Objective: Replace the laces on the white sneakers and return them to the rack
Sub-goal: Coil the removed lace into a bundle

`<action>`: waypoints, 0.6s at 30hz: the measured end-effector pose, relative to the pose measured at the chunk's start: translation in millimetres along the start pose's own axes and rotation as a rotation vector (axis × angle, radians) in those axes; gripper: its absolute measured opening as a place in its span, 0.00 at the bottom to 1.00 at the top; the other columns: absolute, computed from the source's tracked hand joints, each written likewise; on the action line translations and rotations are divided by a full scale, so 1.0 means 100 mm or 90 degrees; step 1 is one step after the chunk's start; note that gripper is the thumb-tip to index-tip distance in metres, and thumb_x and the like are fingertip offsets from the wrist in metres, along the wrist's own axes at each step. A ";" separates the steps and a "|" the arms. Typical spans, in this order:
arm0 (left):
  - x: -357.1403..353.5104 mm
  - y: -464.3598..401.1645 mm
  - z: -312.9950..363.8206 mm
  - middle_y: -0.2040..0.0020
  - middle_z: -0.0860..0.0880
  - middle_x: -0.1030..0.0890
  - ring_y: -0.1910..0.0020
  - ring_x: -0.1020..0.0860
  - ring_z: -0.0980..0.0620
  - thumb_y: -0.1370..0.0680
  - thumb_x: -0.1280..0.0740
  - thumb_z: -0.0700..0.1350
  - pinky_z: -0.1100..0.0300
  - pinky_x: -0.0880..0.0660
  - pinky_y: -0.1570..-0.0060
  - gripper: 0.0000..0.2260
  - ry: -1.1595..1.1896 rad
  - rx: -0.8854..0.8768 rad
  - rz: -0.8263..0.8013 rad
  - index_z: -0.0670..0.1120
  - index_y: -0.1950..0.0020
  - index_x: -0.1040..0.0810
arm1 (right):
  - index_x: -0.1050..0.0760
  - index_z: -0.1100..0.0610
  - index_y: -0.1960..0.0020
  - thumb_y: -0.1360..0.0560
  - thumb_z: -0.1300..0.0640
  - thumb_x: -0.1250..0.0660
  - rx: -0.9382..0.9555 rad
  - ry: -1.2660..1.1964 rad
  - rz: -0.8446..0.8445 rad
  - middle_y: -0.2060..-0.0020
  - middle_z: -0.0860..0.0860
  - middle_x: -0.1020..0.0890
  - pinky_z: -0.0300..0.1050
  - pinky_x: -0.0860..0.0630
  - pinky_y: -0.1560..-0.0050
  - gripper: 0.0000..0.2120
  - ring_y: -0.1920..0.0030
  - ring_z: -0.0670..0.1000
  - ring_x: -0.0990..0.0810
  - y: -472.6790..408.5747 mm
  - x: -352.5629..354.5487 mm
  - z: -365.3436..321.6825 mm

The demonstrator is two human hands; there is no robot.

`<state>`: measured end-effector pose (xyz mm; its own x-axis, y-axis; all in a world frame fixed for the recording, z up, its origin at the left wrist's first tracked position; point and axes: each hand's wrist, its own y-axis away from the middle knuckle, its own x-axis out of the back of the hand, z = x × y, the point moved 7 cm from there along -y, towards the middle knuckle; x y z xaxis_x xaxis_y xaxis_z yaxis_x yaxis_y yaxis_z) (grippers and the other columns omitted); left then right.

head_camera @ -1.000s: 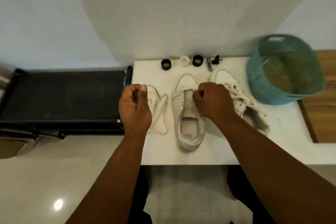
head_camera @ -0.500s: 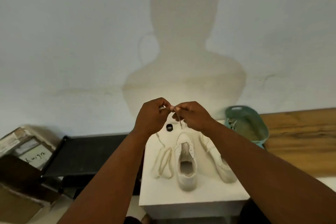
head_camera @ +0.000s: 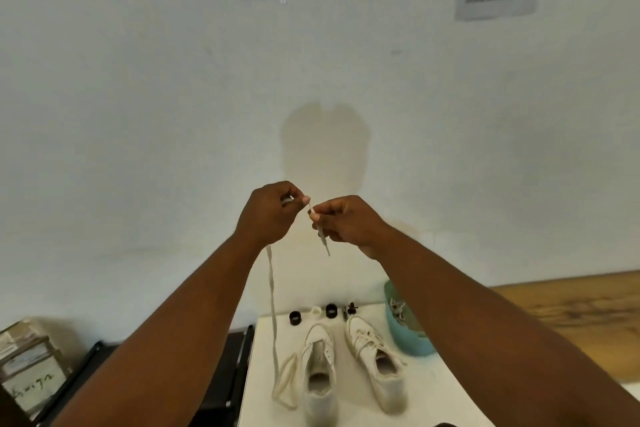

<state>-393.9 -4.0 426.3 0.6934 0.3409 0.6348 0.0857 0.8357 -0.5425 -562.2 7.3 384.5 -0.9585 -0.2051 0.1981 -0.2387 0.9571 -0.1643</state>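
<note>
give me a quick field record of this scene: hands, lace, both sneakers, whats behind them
left hand: raised, pinching the white lace
right hand: raised, pinching the lace near its tip
lace: hangs from the hands to the white table, loose loops beside the unlaced sneaker
unlaced sneaker: upright, no lace
laced sneaker: to its right, lace in
teal basket: right of the sneakers
black rings: at table's far edge

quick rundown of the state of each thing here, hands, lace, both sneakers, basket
left hand: raised, pinching the lace
right hand: raised, pinching the lace near its tip
lace: hanging from the hands, rest looped on the table
left sneaker: upright, unlaced
right sneaker: upright, laced
teal basket: tilted, something pale inside
</note>
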 end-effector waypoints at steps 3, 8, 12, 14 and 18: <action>0.23 -0.09 0.33 0.63 0.54 0.19 0.61 0.22 0.56 0.22 0.28 0.55 0.60 0.28 0.62 0.08 0.009 -0.038 0.032 0.52 0.56 0.17 | 0.16 0.59 0.45 0.21 0.56 0.29 0.000 -0.008 -0.027 0.58 0.53 0.16 0.43 0.21 0.53 0.08 0.59 0.50 0.16 0.09 0.10 -0.31; 0.49 -0.23 0.66 0.61 0.56 0.19 0.60 0.23 0.58 0.22 0.28 0.56 0.62 0.30 0.61 0.09 0.023 -0.067 0.091 0.52 0.55 0.18 | 0.17 0.59 0.46 0.18 0.58 0.34 -0.009 0.014 -0.084 0.56 0.52 0.18 0.44 0.22 0.54 0.08 0.57 0.50 0.16 0.21 0.18 -0.68; 0.69 -0.34 0.77 0.63 0.55 0.19 0.64 0.24 0.59 0.22 0.28 0.56 0.67 0.32 0.64 0.09 0.076 -0.059 0.117 0.54 0.58 0.19 | 0.17 0.60 0.45 0.17 0.57 0.35 0.020 0.004 -0.089 0.59 0.53 0.18 0.45 0.23 0.54 0.10 0.59 0.50 0.17 0.23 0.24 -0.93; 0.82 -0.40 0.77 0.62 0.53 0.18 0.64 0.25 0.60 0.22 0.28 0.57 0.69 0.32 0.65 0.09 0.103 -0.047 0.141 0.54 0.57 0.18 | 0.17 0.61 0.44 0.17 0.57 0.35 0.035 -0.006 -0.093 0.61 0.52 0.19 0.44 0.23 0.54 0.11 0.60 0.49 0.18 0.19 0.25 -1.02; 1.05 -0.53 0.71 0.64 0.55 0.20 0.63 0.25 0.58 0.22 0.27 0.56 0.63 0.30 0.61 0.09 0.133 -0.031 0.178 0.52 0.57 0.17 | 0.17 0.62 0.43 0.18 0.57 0.34 0.059 -0.015 -0.115 0.61 0.52 0.18 0.41 0.22 0.57 0.11 0.60 0.50 0.17 0.08 0.19 -1.23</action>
<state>-376.5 17.6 560.7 0.8261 0.4534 0.3345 -0.0969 0.6992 -0.7084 -563.4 36.3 505.7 -0.9021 -0.3771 0.2097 -0.4190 0.8817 -0.2168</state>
